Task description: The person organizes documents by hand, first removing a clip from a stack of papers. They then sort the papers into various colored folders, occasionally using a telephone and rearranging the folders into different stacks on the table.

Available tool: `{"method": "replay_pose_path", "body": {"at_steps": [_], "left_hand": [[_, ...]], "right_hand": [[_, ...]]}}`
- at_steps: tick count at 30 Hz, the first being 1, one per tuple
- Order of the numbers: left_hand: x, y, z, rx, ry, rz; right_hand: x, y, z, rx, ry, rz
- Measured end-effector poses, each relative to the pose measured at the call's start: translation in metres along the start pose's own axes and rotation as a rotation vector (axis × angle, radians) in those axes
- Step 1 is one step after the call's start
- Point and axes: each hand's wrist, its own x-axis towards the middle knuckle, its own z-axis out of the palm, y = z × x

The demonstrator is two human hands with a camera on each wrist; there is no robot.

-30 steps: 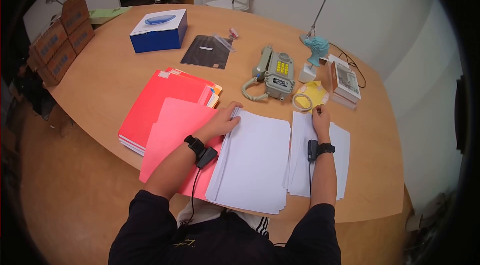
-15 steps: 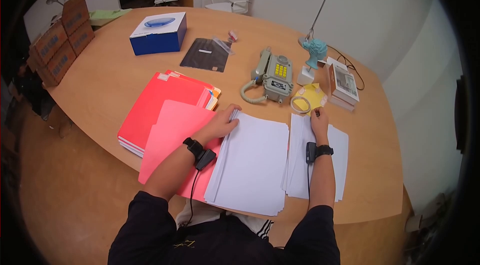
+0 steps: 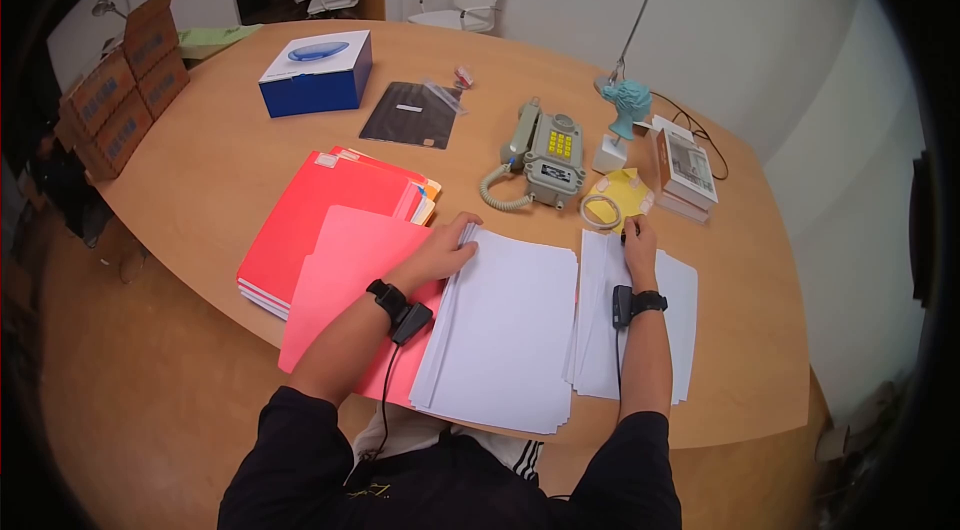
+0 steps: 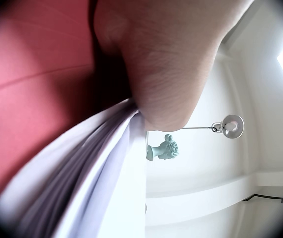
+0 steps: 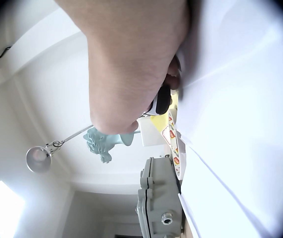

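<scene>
My left hand point(image 3: 442, 252) grips the upper left edge of a thick stack of white paper point(image 3: 505, 330), with the thumb on top. In the left wrist view, the sheets point(image 4: 89, 163) bend up toward that hand. Over a second pile of white paper point(image 3: 675, 330) to the right, my right hand point(image 3: 641, 242) curls around a small black-and-silver object point(image 5: 162, 100); its kind is mostly hidden by the fingers. A pink folder point(image 3: 355, 250) lies beneath the left forearm, overlapping a pile of red folders point(image 3: 320, 195).
Beyond the right hand lie a ring-shaped tape roll point(image 3: 588, 220) and a yellow sheet point(image 3: 630, 188). Farther back stand a grey telephone point(image 3: 545, 155), a teal bust point(image 3: 628, 105), books point(image 3: 688, 168) and a lamp point(image 3: 640, 15). A blue-and-white box point(image 3: 318, 80) and black folder point(image 3: 405, 120) sit at back left.
Both hands keep nearly the same places on the papers. The head view shifts slightly. A dark bit of the object now shows at the right hand's fingers.
</scene>
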Motion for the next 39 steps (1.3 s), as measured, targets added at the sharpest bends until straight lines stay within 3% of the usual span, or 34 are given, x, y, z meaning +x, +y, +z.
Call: {"method": "replay_pose_path", "body": {"at_steps": [9,11,17,19,24,26,39], "left_hand": [[0.002,-0.01,0.004,-0.014,-0.011,0.002],[0.003,-0.019,0.009,0.005,0.059,0.124],[0.003,-0.012,0.004,0.004,-0.004,0.045],[0.004,-0.011,0.004,-0.004,-0.001,0.042],[0.003,-0.01,0.002,0.018,-0.057,-0.043],[0.005,-0.018,0.005,0.033,-0.013,0.061],[0.004,-0.016,0.005,0.063,0.007,0.058]], "right_hand": [[0.0,0.003,-0.001,0.1,0.006,-0.008],[-0.001,0.013,0.003,0.143,0.011,0.005],[0.002,0.011,-0.001,0.143,-0.008,0.073],[0.0,0.008,-0.001,0.036,-0.005,-0.017],[-0.001,0.003,-0.001,0.073,0.016,-0.014],[0.0,0.003,0.0,0.091,0.046,-0.038],[-0.001,-0.001,-0.002,0.1,0.026,-0.105]]}}
